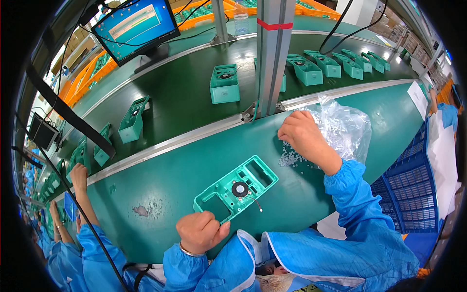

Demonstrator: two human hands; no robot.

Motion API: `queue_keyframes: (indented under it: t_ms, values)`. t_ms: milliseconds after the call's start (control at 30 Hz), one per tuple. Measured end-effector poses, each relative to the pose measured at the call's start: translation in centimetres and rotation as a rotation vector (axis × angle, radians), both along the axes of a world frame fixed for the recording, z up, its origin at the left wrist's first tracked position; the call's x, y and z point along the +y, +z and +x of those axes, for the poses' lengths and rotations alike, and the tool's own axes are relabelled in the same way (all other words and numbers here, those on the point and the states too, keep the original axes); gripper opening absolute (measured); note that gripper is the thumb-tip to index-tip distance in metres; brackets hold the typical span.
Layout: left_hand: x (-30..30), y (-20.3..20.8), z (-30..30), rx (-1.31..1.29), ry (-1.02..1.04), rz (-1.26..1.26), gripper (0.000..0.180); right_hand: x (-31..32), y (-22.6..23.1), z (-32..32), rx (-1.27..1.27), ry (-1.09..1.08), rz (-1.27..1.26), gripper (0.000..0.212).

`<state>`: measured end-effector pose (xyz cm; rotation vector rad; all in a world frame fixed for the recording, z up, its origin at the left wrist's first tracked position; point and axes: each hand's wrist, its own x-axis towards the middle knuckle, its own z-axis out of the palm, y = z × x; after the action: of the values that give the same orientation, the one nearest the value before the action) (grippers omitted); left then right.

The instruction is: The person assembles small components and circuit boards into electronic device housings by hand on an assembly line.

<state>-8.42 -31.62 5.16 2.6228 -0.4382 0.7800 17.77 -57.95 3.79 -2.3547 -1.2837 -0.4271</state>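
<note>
A green plastic housing (228,194) lies tilted across the bench in front of me, its inside facing up. A round black fan (240,189) sits in it, and a short cable with a small white connector (261,210) trails off its right edge. My left hand (200,232) is closed on the housing's near left corner. Over to the right, my right hand (307,138) has its fingertips pinched together above a scatter of small clear pieces (289,158). What those fingers hold, if anything, is hidden. Beside that hand lies a crumpled clear plastic bag (349,127).
Beyond a metal rail, several green housings (225,87) stand on a dark green conveyor (180,92). A metal post (273,58) rises at the bench's far edge. A blue crate (411,180) is at right, a monitor (136,29) at upper left. Co-workers' hands (78,176) show at left.
</note>
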Motion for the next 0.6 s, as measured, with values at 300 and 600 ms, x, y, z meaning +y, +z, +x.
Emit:
queue_keyframes:
  t_ms: [300, 600]
  values:
    - [0.0, -0.4, 0.3, -0.035, -0.019, 0.02, 0.041, 0.2, 0.2, -0.2, -0.116, 0.029, -0.018, 0.01]
    - [-0.4, -0.1, -0.2, -0.045, -0.002, 0.055, 0.045, 5.2, 2.0, -6.0, 0.169, 0.288, 0.171, 0.013]
